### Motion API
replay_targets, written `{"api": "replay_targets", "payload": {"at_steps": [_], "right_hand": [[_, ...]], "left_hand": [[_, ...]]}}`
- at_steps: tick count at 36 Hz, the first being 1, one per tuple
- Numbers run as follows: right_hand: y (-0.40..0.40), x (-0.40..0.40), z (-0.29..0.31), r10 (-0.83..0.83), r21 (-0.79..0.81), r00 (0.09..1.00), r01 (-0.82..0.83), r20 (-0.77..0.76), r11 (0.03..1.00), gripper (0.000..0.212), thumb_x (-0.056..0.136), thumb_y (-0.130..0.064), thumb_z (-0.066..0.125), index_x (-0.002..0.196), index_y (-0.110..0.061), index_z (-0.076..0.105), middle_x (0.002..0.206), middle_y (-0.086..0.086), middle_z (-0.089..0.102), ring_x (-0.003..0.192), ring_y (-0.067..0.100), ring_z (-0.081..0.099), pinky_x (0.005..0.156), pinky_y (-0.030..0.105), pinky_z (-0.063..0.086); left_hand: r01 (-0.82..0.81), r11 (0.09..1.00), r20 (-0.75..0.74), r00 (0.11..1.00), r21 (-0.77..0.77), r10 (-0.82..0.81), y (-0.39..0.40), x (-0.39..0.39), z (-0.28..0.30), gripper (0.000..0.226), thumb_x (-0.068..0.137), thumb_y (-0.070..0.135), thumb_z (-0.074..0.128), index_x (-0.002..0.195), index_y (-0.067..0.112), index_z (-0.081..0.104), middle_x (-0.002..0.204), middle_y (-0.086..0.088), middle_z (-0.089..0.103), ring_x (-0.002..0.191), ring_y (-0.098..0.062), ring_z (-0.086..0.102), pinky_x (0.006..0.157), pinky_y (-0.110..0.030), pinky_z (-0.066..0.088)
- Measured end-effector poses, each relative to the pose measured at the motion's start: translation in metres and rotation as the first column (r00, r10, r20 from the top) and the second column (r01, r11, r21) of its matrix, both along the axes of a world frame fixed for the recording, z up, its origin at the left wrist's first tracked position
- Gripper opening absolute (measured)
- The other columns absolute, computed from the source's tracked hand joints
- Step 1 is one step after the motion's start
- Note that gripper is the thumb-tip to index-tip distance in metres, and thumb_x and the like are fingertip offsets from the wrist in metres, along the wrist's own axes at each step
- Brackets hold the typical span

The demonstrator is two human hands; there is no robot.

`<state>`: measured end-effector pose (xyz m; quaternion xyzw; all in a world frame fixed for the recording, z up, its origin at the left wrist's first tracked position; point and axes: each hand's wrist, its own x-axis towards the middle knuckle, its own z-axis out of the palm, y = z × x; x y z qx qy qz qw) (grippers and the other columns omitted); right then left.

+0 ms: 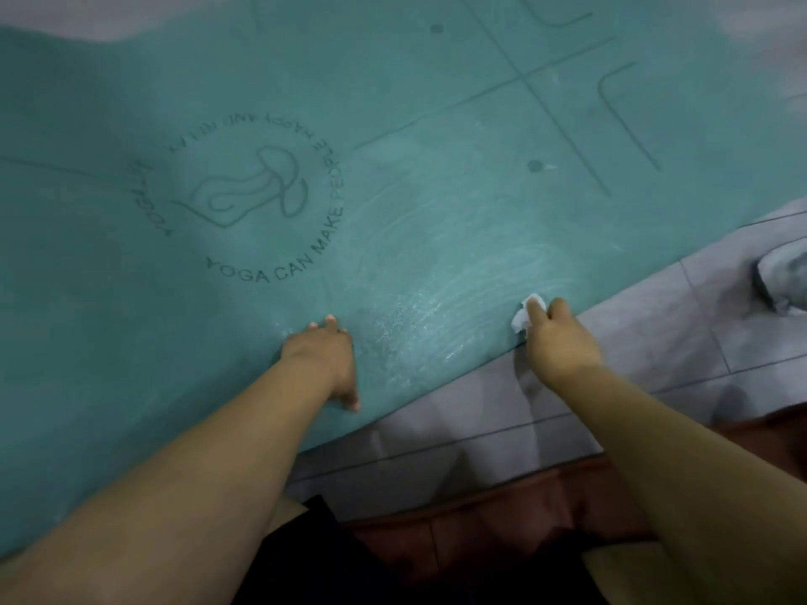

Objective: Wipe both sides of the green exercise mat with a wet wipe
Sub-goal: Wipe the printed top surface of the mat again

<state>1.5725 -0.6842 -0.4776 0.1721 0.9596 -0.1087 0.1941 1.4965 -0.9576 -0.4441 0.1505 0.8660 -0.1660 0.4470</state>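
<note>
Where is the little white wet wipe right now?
The crumpled white wet wipe is pinched in the right hand, at the green exercise mat's near edge beside the grey tiled floor.

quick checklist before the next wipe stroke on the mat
1. Wipe in hand: ok. The right hand pinches the wipe at the near edge of the mat.
2. Mat held steady: ok. The left hand presses flat on it.
3. Area already wiped: ok. Wet streaks show between the hands and beyond them.
4. Logo area wiped: not ok. It looks dry, with no streaks.
5. Wipe still wet enough: cannot tell.
6. Underside done: cannot tell. Only the printed side shows.
</note>
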Motion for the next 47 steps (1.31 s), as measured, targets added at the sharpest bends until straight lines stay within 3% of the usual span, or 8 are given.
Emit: {"api": "replay_targets", "payload": {"at_steps": [4, 11, 18, 23, 31, 36, 39, 47], "right_hand": [[-0.025, 0.017, -0.004, 0.131, -0.064, 0.991, -0.133, -0.025, 0.989, 0.043, 0.088, -0.012, 0.047, 0.13, -0.01, 0.038, 0.117, 0.017, 0.039, 0.093, 0.036, 0.051, 0.074, 0.036, 0.038], [-0.067, 0.025, -0.013, 0.402, -0.104, 0.916, -0.399, 0.006, 0.911, 0.067, 0.092, -0.032, 0.049, 0.148, -0.011, 0.019, 0.131, 0.016, 0.033, 0.107, 0.034, 0.047, 0.083, 0.033, 0.042], [-0.049, 0.022, -0.011, 0.378, -0.162, 0.925, -0.368, 0.035, 0.915, 0.072, 0.091, -0.039, 0.054, 0.149, -0.032, 0.013, 0.121, 0.008, 0.032, 0.106, 0.026, 0.044, 0.084, 0.034, 0.045], [-0.048, 0.018, -0.006, 0.401, -0.182, 0.916, -0.392, 0.013, 0.902, 0.066, 0.09, -0.037, 0.056, 0.144, -0.046, 0.018, 0.124, 0.007, 0.029, 0.107, 0.028, 0.044, 0.084, 0.035, 0.046], [-0.04, -0.006, 0.027, 0.386, 0.013, 0.92, -0.386, -0.066, 0.923, 0.044, 0.091, -0.023, 0.047, 0.135, -0.031, 0.042, 0.126, 0.014, 0.038, 0.092, 0.036, 0.058, 0.071, 0.038, 0.047], [-0.023, -0.027, 0.065, 0.339, 0.115, 0.928, -0.324, -0.153, 0.939, 0.041, 0.094, -0.02, 0.043, 0.132, -0.031, 0.045, 0.131, 0.012, 0.036, 0.092, 0.036, 0.06, 0.071, 0.036, 0.045], [-0.008, -0.036, 0.084, 0.296, 0.128, 0.917, -0.271, -0.266, 0.954, 0.041, 0.093, -0.014, 0.045, 0.131, -0.029, 0.05, 0.13, 0.014, 0.039, 0.084, 0.039, 0.06, 0.068, 0.039, 0.046], [0.039, -0.057, 0.149, 0.292, 0.2, 0.834, -0.222, -0.469, 0.954, 0.038, 0.09, -0.013, 0.053, 0.126, -0.024, 0.057, 0.12, 0.019, 0.044, 0.082, 0.041, 0.057, 0.066, 0.041, 0.045]], "left_hand": [[0.011, 1.0, -0.061, 0.998, 0.02, -0.01, 0.005, 0.023, 0.004, 0.109, 0.056, 0.065, 0.077, 0.142, 0.013, 0.034, 0.147, -0.009, 0.026, 0.133, -0.028, 0.035, 0.105, -0.042, 0.038], [0.13, 0.988, -0.119, 0.983, -0.077, -0.139, 0.012, 0.058, 0.0, 0.092, 0.082, 0.049, 0.064, 0.146, 0.003, 0.016, 0.15, -0.025, 0.012, 0.134, -0.046, 0.023, 0.103, -0.056, 0.034], [0.12, 0.979, -0.079, 0.991, 0.164, -0.108, 0.016, 0.054, 0.022, 0.033, 0.089, 0.019, 0.048, 0.12, 0.008, 0.054, 0.126, -0.016, 0.055, 0.113, -0.033, 0.055, 0.091, -0.035, 0.045], [-0.017, 0.959, -0.105, 0.993, 0.285, 0.048, 0.008, 0.045, 0.041, 0.028, 0.09, 0.016, 0.045, 0.116, 0.009, 0.053, 0.118, -0.022, 0.057, 0.107, -0.037, 0.056, 0.081, -0.033, 0.044], [-0.049, 0.909, -0.163, 0.978, 0.414, 0.127, -0.008, 0.046, 0.061, 0.032, 0.09, 0.023, 0.048, 0.122, 0.024, 0.053, 0.116, -0.012, 0.062, 0.105, -0.03, 0.058, 0.082, -0.03, 0.044], [-0.025, 0.944, -0.131, 0.989, 0.328, 0.072, -0.011, 0.05, 0.059, 0.068, 0.088, 0.029, 0.052, 0.147, 0.036, 0.019, 0.155, 0.0, 0.023, 0.137, -0.029, 0.031, 0.11, -0.041, 0.032], [-0.033, 0.954, -0.169, 0.982, 0.298, 0.087, -0.001, 0.05, 0.058, 0.075, 0.091, 0.028, 0.047, 0.148, 0.044, 0.002, 0.16, 0.003, 0.001, 0.143, -0.035, 0.015, 0.113, -0.053, 0.024], [0.006, 0.892, -0.275, 0.952, 0.451, 0.132, 0.054, 0.029, 0.078, 0.064, 0.095, 0.026, 0.039, 0.149, 0.041, 0.008, 0.159, 0.002, 0.007, 0.141, -0.034, 0.019, 0.109, -0.058, 0.023]]}}
